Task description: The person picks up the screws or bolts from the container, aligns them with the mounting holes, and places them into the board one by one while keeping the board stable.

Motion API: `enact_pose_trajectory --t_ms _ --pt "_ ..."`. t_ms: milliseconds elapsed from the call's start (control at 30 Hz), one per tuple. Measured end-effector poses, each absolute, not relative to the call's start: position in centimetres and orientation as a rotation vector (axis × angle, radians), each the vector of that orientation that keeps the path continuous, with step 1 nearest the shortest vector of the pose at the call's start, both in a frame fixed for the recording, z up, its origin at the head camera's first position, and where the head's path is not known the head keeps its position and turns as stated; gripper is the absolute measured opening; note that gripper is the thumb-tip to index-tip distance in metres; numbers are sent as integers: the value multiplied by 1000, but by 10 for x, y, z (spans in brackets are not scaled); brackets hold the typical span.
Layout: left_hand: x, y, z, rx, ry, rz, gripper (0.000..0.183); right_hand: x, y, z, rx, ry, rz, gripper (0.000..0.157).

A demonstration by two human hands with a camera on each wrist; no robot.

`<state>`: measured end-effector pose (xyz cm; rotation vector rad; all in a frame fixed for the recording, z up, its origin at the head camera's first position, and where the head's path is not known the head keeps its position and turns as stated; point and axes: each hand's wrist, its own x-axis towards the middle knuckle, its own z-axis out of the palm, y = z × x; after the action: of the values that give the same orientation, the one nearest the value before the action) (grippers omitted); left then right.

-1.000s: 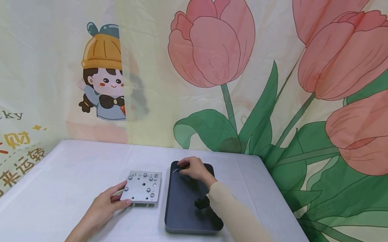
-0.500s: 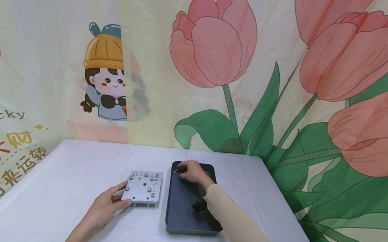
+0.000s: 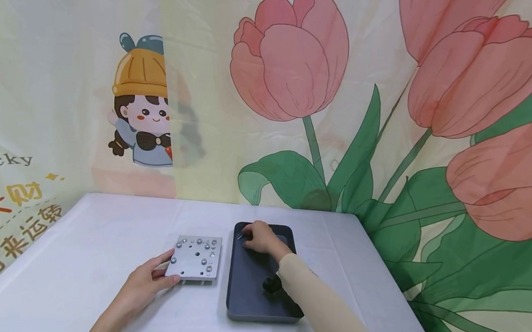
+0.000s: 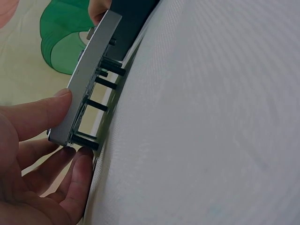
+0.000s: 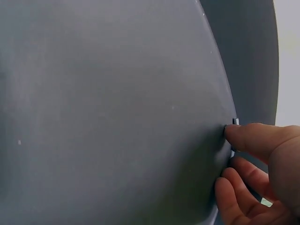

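Observation:
A square metal plate (image 3: 195,258) with several screws in it lies on the white table. My left hand (image 3: 149,279) holds its near left corner. In the left wrist view the thumb lies on the plate (image 4: 91,84) and the fingers (image 4: 77,176) curl under it, beside the black screw shanks (image 4: 99,105). My right hand (image 3: 256,238) sits in the far left corner of a dark tray (image 3: 252,302). Its curled fingertips pinch a small silvery metal piece (image 3: 239,236). In the right wrist view the index fingertip (image 5: 243,138) touches that piece (image 5: 235,122) on the tray floor (image 5: 117,117).
A small black object (image 3: 270,284) shows in the tray beside my right forearm. The white table (image 3: 92,228) ends at a printed tulip-and-cartoon backdrop (image 3: 295,89) behind and to the right.
My right hand has settled slightly lower and nearer in the tray corner, still at the small metal piece. The left hand and the plate have stayed put.

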<state>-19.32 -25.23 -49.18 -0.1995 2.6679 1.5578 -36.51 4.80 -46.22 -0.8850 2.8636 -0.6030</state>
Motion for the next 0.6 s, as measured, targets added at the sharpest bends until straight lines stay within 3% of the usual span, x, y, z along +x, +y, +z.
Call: enact_pose_trajectory --t_ms 300,600 --pt "-192 -252 -491 -199 2660 1560 90 -365 48 -462 -880 2906 -544 9" --pt "-191 -253 -491 -201 2667 1553 89 -360 57 -457 -865 2846 -595 4"
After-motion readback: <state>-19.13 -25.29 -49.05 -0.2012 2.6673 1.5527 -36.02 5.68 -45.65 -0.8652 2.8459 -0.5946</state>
